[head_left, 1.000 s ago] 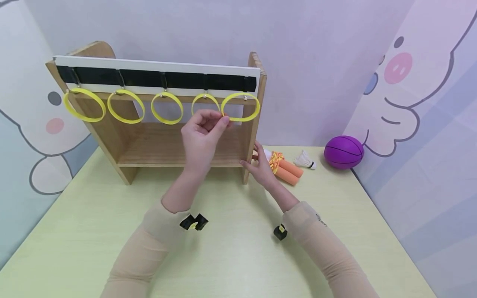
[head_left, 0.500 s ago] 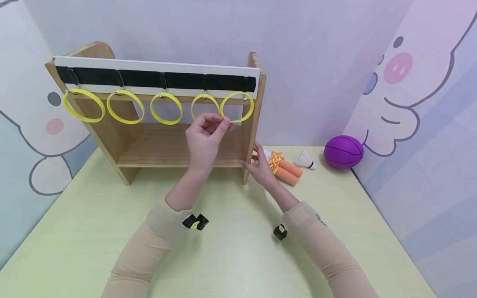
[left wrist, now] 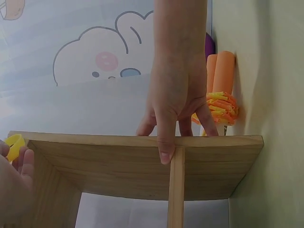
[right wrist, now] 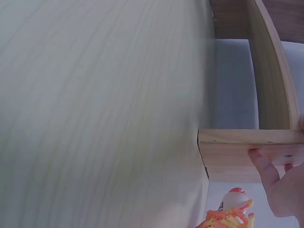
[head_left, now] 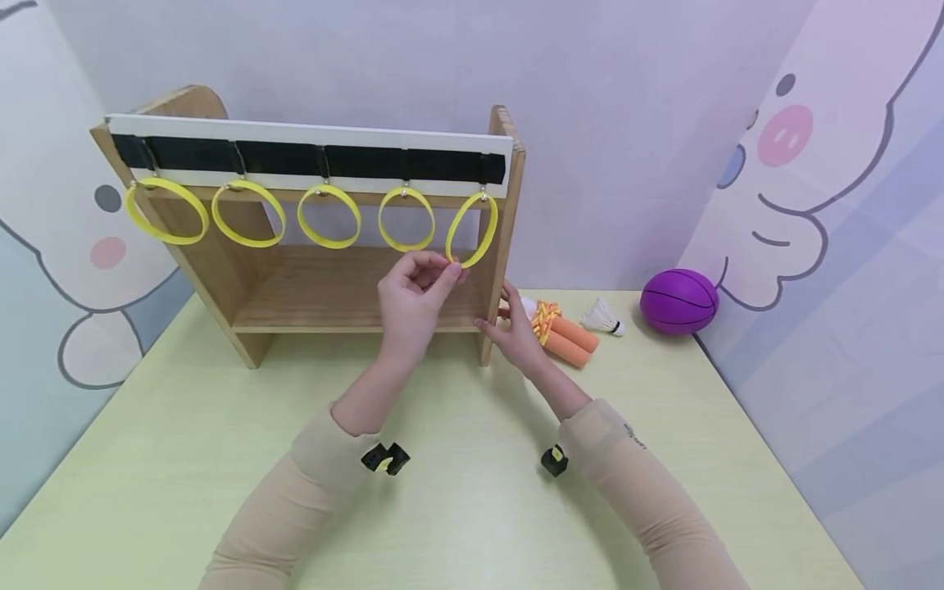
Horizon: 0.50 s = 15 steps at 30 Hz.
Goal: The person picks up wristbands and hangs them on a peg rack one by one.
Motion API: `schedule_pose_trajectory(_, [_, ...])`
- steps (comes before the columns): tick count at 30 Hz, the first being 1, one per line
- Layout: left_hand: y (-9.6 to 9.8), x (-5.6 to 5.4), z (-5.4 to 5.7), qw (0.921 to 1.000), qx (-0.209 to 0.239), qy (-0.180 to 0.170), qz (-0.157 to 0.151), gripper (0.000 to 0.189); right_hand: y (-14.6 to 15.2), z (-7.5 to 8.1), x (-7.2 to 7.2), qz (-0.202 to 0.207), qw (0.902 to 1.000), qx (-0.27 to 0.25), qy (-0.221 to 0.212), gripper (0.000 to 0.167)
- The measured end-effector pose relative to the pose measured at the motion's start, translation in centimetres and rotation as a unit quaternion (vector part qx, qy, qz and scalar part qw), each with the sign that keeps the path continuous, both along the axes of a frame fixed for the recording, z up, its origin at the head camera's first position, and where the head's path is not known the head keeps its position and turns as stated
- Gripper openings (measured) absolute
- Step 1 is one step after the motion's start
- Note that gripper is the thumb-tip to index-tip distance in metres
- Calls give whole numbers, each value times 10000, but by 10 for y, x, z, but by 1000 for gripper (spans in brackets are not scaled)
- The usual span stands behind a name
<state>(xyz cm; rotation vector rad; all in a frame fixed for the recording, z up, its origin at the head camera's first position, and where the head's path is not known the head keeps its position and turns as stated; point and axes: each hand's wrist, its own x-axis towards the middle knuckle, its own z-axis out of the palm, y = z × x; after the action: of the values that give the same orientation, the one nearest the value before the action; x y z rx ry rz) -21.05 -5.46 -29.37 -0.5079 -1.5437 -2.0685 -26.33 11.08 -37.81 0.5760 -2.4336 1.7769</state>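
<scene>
In the head view my left hand (head_left: 415, 299) pinches the bottom of the rightmost yellow ring (head_left: 492, 233) between thumb and fingers. That ring hangs tilted below a small hook on the white and black strip (head_left: 295, 160). Several more yellow rings, one of them the ring (head_left: 329, 215) in the middle, hang from hooks to its left. The wooden shelf (head_left: 317, 287) carries the strip across its top front. My right hand (head_left: 516, 332) holds the shelf's right side panel, thumb on the front edge and fingers on the outer face, as the left wrist view shows too.
Right of the shelf lie orange foam handles (head_left: 569, 340) bundled with an orange and yellow cord (head_left: 546, 319). Beyond them are a white shuttlecock (head_left: 603, 318) and a purple ball (head_left: 679, 301) near the wall. The shelf stands on a pale table (head_left: 472, 492).
My left hand has moved down and slightly right, drawing the rightmost ring lower and turning it from wide to a narrow tilted oval. The right hand stays in place on the panel.
</scene>
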Motion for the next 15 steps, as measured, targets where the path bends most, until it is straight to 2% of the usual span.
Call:
schedule_pose_trajectory(7, [-2,1,-4,9998,-179,57,0,19,0,2,2,-63,9999,102,-3,76])
schedule_pose_trajectory(15, [-10,11,0,9978,-648,116,65,21,4,2,-1,41,9998,164,90,79])
